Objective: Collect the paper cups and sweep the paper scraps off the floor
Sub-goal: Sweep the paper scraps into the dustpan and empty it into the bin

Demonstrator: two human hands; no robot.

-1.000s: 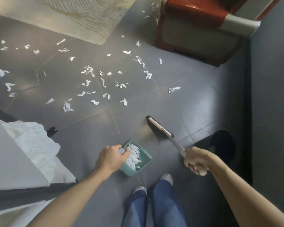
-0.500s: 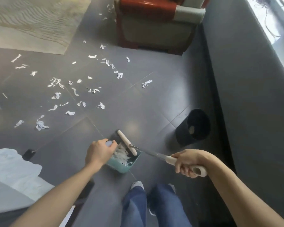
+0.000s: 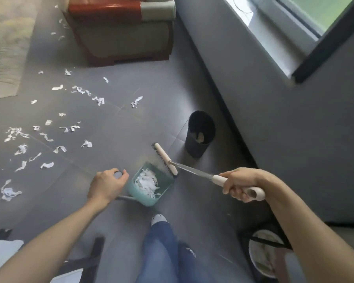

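My left hand (image 3: 107, 184) grips the top of the handle of a teal dustpan (image 3: 168, 185), which holds a heap of white paper scraps (image 3: 147, 183). My right hand (image 3: 240, 183) grips the cream handle of a broom (image 3: 194, 172); its brush head (image 3: 165, 159) sits at the pan's far right rim. Several white paper scraps (image 3: 47, 136) lie scattered over the grey tiles to the left and beyond. A black bin (image 3: 199, 134) stands upright just past the broom, something pale at its bottom. No paper cup can be made out for certain.
A red and beige armchair (image 3: 121, 31) stands at the back. A grey wall (image 3: 274, 111) under a window runs along the right. A pale rug (image 3: 4, 48) lies at far left. A round stool with black legs (image 3: 264, 254) is by my right forearm; my legs (image 3: 161, 252) are below.
The view has swung right, bringing the bin and wall closer to centre. The brush head moved from over the pan's scraps to its far right rim. Both hands kept their grips.
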